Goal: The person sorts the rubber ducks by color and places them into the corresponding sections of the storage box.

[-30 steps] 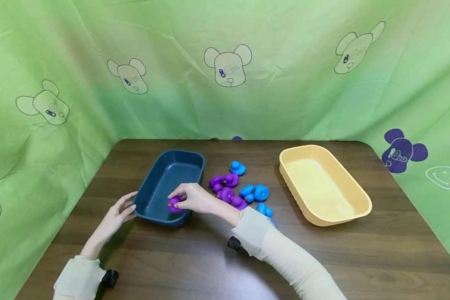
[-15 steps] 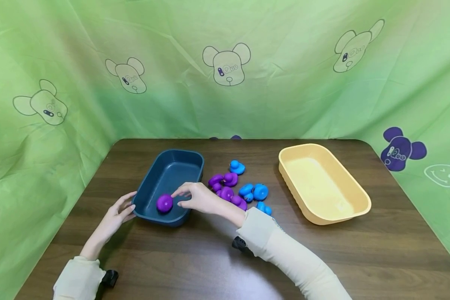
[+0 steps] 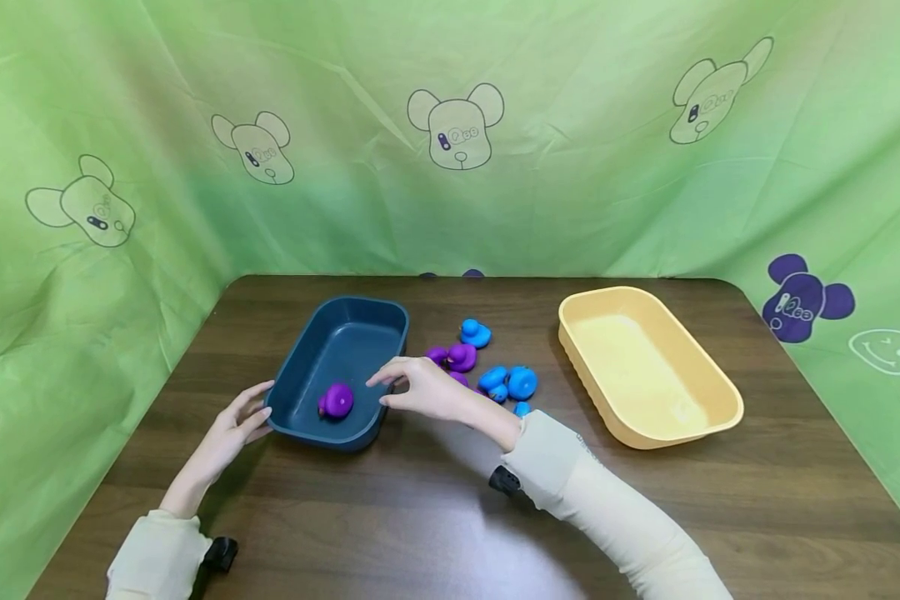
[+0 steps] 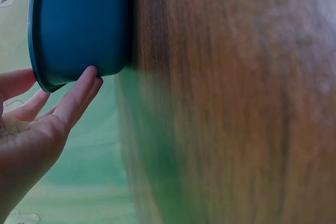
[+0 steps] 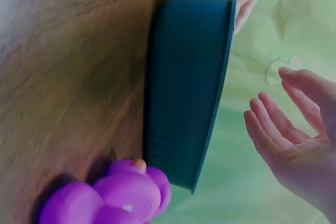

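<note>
In the head view, a purple rubber duck [image 3: 337, 401] lies inside the dark blue bin [image 3: 375, 307], near its front end. My right hand [image 3: 427, 390] hovers over the bin's right rim with thumb and fingers apart, holding nothing; the right wrist view shows its loosely bent fingers [image 5: 265, 121] away from the bin wall. At the bin's front left corner, my left hand [image 3: 221, 442] rests its extended fingers against the side. The left wrist view has fingertips [image 4: 90, 72] touching the outer wall just below the rim. Right of the bin, my right hand partly hides several purple ducks [image 3: 462, 357].
Several blue rubber ducks [image 3: 522, 382] lie beside the purple ones on the brown wooden table [image 3: 390, 533]. A pale yellow bin [image 3: 570, 329] stands on the right. Green cloth [image 3: 540, 225] printed with mouse heads hangs behind and at both sides.
My right hand has let go of the purple duck inside the blue bin and drawn back to the right. The duck has rolled and settled there. My left hand stays put.
</note>
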{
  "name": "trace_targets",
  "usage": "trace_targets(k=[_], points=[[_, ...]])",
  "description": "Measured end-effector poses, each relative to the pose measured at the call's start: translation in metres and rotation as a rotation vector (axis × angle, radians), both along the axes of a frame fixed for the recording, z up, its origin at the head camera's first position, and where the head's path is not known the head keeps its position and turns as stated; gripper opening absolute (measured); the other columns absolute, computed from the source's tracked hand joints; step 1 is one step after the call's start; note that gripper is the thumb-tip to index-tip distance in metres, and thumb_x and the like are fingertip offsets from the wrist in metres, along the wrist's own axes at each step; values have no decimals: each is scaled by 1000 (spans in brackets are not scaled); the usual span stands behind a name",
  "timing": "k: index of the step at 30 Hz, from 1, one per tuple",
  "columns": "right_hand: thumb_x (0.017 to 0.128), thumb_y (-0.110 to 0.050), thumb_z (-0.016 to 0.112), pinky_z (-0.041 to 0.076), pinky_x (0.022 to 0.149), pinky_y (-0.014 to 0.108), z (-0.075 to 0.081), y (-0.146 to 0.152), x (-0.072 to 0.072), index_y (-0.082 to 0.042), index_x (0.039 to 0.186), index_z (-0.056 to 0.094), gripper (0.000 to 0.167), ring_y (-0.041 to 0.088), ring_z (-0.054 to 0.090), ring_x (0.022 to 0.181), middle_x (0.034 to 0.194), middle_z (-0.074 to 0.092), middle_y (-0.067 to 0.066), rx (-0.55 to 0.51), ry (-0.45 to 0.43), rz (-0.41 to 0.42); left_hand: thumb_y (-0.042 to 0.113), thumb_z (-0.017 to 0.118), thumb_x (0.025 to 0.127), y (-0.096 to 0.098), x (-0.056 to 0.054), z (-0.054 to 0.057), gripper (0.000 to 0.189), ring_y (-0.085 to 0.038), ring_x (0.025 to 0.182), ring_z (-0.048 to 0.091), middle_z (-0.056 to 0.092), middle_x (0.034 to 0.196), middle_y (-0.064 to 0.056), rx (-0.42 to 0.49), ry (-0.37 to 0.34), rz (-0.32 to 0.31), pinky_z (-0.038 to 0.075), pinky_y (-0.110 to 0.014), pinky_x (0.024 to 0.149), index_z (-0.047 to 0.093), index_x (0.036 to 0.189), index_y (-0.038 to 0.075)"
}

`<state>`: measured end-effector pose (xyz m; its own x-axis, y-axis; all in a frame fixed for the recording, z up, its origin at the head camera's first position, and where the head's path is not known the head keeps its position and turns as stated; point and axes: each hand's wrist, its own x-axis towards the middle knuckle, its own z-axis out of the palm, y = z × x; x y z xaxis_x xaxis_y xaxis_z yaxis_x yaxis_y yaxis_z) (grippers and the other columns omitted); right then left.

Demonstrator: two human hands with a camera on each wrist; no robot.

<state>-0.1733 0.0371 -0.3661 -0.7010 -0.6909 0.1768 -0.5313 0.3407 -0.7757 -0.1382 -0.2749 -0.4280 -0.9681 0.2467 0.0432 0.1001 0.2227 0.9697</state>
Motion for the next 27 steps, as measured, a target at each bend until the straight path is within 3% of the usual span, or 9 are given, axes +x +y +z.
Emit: trace_targets(k=[12,19,27], points=[[81,-8,63,46,85,30,5,26,1,-2,109,61,28,22,56,96,105,59,8,57,36,-35,12,43,94,1,2,3,46,-1,95,52,34,124,-34,-30,-23,6,46,-17,77,26,132,-7],[80,-7,63,48,81,36,4,40,0,-2,107,62,27,19,57,90,102,59,11,68,69,-38,13,44,93,0,0,0,47,-4,93,56,45,114,-26,-17,-13,6,48,-19,76,26,132,-7],[79,-5,64,48,76,39,4,54,-1,-1,106,62,27,22,57,90,101,61,12,92,83,-61,9,44,93,2,1,0,45,-5,92,56,44,113,-31,18,-7,3,48,-19,75,26,131,-9]])
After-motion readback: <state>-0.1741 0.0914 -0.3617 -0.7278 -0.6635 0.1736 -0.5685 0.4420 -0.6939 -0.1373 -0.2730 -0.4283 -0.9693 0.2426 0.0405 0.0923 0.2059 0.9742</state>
